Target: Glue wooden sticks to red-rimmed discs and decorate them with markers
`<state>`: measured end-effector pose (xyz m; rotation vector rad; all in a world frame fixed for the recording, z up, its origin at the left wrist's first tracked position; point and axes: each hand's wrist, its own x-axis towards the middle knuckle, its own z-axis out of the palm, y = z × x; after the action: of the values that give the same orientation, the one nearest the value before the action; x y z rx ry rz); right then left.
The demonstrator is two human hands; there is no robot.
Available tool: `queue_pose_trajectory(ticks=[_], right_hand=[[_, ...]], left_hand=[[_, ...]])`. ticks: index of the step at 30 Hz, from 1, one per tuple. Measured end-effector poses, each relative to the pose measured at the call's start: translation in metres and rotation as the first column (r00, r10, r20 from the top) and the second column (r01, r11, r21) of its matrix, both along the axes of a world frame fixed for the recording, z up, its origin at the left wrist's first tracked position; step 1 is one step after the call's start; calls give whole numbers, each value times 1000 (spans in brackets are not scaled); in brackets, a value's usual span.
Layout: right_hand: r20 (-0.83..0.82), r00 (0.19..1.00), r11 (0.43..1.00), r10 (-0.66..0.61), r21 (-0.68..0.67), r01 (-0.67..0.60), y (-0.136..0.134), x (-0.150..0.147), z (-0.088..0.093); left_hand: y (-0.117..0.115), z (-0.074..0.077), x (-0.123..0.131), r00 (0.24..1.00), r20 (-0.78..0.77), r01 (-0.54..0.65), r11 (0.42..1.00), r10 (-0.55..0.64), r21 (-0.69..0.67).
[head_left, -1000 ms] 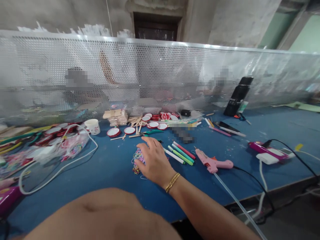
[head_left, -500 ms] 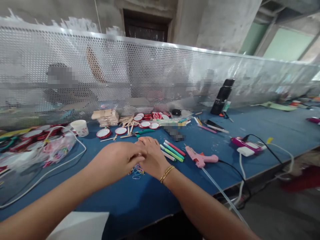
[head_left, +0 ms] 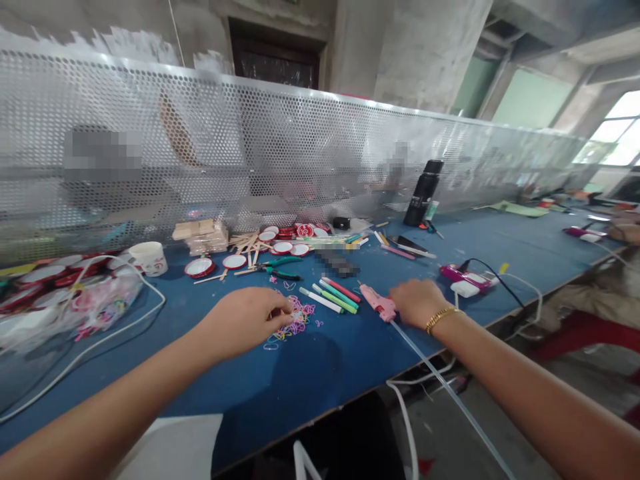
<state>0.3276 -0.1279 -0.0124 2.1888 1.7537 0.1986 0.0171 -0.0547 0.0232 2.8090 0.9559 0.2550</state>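
My left hand (head_left: 253,319) is low over a loose pile of small coloured wire loops (head_left: 300,325), pink, yellow and blue, that look like clips. Its thumb and forefinger are pinched together at the pile's left side; whatever is between the fingertips is too small to make out. My right hand (head_left: 417,301), with a gold chain bracelet (head_left: 441,319) at the wrist, is closed around the handle of a pink glue gun (head_left: 376,304). The gun's nozzle points left, and a long clear glue stick (head_left: 435,373) trails from its back. Several markers (head_left: 333,295) lie between the hands.
Behind the hands lie green-handled pliers (head_left: 280,267), wooden sticks (head_left: 247,245) and round red-rimmed tins (head_left: 200,267). A paper cup (head_left: 149,259) and a black bottle (head_left: 424,193) stand before a perforated metal screen (head_left: 300,133). White cable (head_left: 120,333) crosses the left; a purple power strip (head_left: 465,279) is at right.
My hands, together over the pile before, have parted. The right hand has moved right onto the glue gun's handle, while the left stays by the pile, now more exposed. The view has turned slightly right.
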Motion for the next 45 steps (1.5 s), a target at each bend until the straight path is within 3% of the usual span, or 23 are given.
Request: queue_pose_trajectory(ticks=[3,6,10,14,18,21,25,29,32,36,40,45], right_hand=[[9,996,991,86,97,-87,-5,11,-26],[-7,981,958,192,218,-186,-7,21,-34],[-115,926,879,360,373,-296,-8,25,-28],[-212,807,774,551,491,-399,-12,6,-16],[-238,702,690,671,548,-473,-15,-21,-10],[-251,657,663,711,551,-507,-15,-34,-10],[-312,595,651,741,549,-523,-14,-42,-13],[-351,592,671,726,548,-499,-16,-41,-15],[-360,603,685,712,547,-482,-16,-38,-16],[-339,601,674,724,535,-509,-12,-38,-18],[-342,613,687,713,515,-513,-10,-41,-21],[-363,601,692,712,510,-511,-12,-40,-23]], left_hand=[[0,-3,-2,1000,-10,-9,1000,9,-3],[1,-2,1,999,13,-33,999,33,-15],[7,-1,8,977,192,-83,996,90,-44],[11,-1,16,906,401,-80,985,137,-155],[7,-1,23,863,447,-86,941,234,-327],[2,-4,27,834,472,-81,911,284,-405],[3,-8,21,843,470,-91,931,261,-353],[15,-3,-2,879,456,-129,990,139,-52],[24,2,-23,877,443,-236,970,187,58],[22,3,-33,834,461,-274,952,305,-134],[7,1,-29,776,461,-237,876,431,-421],[1,0,-32,708,479,-206,801,518,-562]])
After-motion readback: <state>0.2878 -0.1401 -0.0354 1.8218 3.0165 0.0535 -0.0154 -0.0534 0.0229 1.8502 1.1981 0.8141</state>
